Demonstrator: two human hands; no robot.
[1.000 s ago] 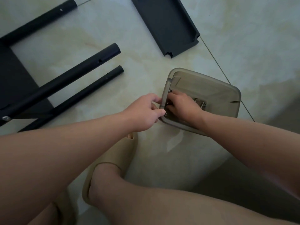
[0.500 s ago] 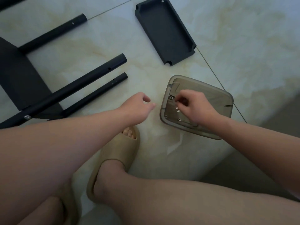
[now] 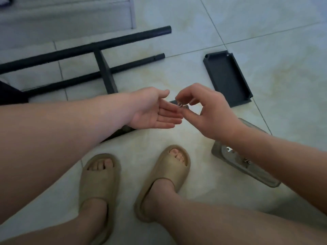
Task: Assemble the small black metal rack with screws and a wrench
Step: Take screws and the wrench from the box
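Tiled floor (image 3: 265,23) carries the part-built rack frame (image 3: 85,48), one shelf tray (image 3: 228,78) unattached beside it; right hand (image 3: 212,112) pinches a screw (image 3: 180,104) over the flat, open left hand (image 3: 152,110).

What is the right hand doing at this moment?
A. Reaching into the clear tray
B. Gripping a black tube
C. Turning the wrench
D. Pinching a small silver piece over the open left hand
D: the right hand pinches a small silver piece between thumb and fingertips, just above the fingers of the left hand, which lies open, palm up.
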